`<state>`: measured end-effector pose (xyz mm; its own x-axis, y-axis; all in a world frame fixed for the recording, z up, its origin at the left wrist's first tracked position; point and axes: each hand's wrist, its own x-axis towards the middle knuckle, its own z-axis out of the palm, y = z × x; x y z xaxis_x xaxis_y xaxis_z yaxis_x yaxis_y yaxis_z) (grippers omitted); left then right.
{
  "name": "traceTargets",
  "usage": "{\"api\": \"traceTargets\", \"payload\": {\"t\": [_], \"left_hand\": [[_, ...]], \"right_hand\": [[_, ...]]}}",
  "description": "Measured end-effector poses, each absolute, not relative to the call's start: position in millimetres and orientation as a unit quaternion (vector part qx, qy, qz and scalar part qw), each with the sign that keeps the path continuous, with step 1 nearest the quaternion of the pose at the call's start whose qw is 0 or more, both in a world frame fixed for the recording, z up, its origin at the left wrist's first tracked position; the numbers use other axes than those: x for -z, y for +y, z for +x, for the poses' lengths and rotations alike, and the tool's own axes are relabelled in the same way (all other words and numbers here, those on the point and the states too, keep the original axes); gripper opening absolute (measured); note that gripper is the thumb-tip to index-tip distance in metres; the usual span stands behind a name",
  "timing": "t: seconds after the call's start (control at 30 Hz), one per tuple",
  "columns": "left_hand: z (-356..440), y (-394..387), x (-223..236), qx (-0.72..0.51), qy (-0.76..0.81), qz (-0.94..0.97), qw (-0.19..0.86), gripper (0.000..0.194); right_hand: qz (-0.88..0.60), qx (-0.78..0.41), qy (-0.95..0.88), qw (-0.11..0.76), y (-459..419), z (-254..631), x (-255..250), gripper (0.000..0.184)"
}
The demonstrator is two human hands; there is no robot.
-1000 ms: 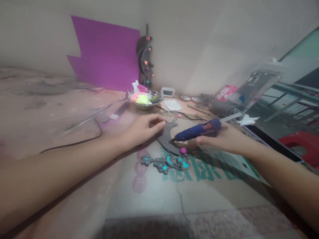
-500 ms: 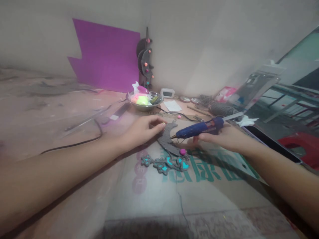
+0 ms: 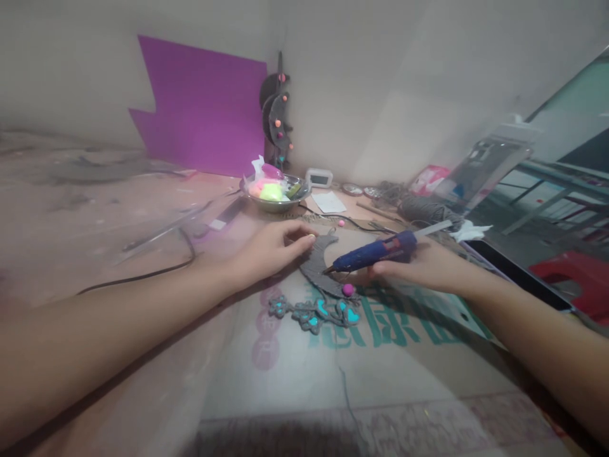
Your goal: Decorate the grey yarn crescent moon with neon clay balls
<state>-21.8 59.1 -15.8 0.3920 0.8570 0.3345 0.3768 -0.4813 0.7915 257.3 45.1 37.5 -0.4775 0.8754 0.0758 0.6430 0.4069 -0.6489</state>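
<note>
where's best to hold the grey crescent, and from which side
Likely the upper outer edge of the crescent, coming from the left, where the left hand is: that edge bulges left, while the gun points in from the right, over the hollow side.

At mid-frame we see the crescent (image 3: 313, 261) on the cardboard (image 3: 404, 387), between our left hand (image 3: 280, 247) at its left edge and the glue gun (image 3: 371, 254) in our right hand (image 3: 440, 263). The ball (image 3: 348, 290) sits at its lower right end; the flower string (image 3: 311, 315) lies just below. Behind, at upper centre, we find the bowl (image 3: 273, 205), with the small clock (image 3: 320, 178) to its right; the yarn (image 3: 423, 209) lies farther right, the phone (image 3: 518, 274) below that.
</note>
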Motion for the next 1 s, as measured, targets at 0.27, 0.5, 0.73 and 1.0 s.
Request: {"api": "traceTargets", "payload": {"t": [0.27,0.5,0.73,1.0], "left_hand": [[-22,59,15,-0.377,0.404,0.773,0.313,0.029],[-22,60,16,-0.372,0.407,0.776,0.306,0.029],[-22,62,18,-0.379,0.404,0.775,0.304,0.03],[-22,64,22,-0.383,0.403,0.768,0.318,0.028]], "right_hand": [[-0.474,-0.29,-0.814,0.17,33,252,-50,0.028],[-0.497,-0.276,-0.801,0.187,43,268,-56,0.034],[-0.431,-0.398,-0.636,0.501,68,275,-54,0.026],[-0.553,-0.237,-0.637,0.482,122,274,-74,0.031]]}}
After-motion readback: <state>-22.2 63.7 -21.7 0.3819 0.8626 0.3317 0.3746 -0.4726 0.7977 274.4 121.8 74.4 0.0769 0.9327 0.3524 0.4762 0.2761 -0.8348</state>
